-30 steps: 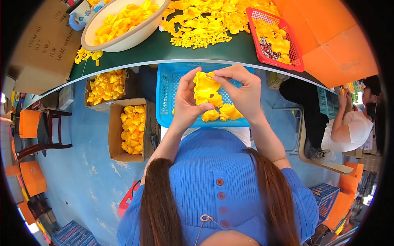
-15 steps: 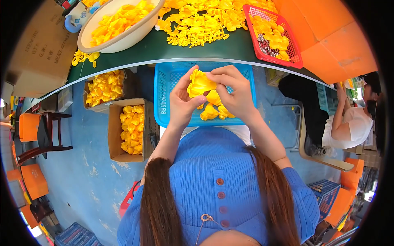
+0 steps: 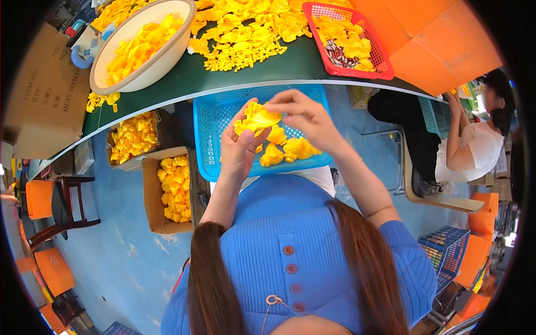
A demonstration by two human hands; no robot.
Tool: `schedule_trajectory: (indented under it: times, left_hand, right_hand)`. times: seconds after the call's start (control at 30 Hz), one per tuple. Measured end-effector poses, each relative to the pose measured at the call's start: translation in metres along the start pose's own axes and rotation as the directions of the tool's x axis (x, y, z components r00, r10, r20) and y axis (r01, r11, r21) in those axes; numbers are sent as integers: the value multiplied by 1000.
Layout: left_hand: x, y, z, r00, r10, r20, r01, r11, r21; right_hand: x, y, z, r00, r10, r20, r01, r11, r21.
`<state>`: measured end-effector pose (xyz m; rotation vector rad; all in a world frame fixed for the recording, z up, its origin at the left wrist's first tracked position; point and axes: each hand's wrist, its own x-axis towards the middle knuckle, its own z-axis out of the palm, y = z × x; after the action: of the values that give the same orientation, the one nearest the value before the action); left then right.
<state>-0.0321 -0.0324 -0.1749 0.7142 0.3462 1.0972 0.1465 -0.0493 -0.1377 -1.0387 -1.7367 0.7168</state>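
Observation:
Over the blue plastic basket (image 3: pixel 205 162), my left hand (image 3: pixel 239 146) grips a yellow artificial flower (image 3: pixel 260 118) with ruffled petals, thumb in front and fingers behind. My right hand (image 3: pixel 310 120) is at the flower's right edge, its fingers stretched out and apart, slightly blurred. Whether its fingertips touch the petals I cannot tell. In the basket under my hands lie several more yellow flowers (image 3: pixel 298 148), partly hidden by the held one.
The green table (image 3: pixel 184 75) holds a cream bowl (image 3: pixel 137 84) of yellow petals, loose petals (image 3: pixel 237 33) and a red basket (image 3: pixel 384 70) of petals and small metallic parts. Cardboard boxes (image 3: pixel 153 209) of yellow flowers stand on the floor at left. At right sits another person (image 3: pixel 474 145).
My right hand's fingers have come away from their pinch on the flower and spread. My left hand keeps hold of the flower, now turned and tilted. The whole view has shifted a little.

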Motion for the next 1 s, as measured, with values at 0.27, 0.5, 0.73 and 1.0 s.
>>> schedule_trajectory:
  times: [0.27,0.5,0.73,1.0]
  left_hand:
    - [1,5,0,997,37,-66,-27,989,145]
    - [2,5,0,999,39,-34,-34,989,147]
    - [2,10,1,998,48,-29,-42,987,154]
    - [3,8,-5,999,-2,43,-7,976,216]
  right_hand:
    - [63,77,-154,890,312,-333,-454,673,-584]
    - [77,131,-178,754,650,-97,-487,452,-748]
    - [77,130,-185,793,605,-72,-458,514,-725]
    - [74,58,-152,882,175,-437,-397,776,-491]
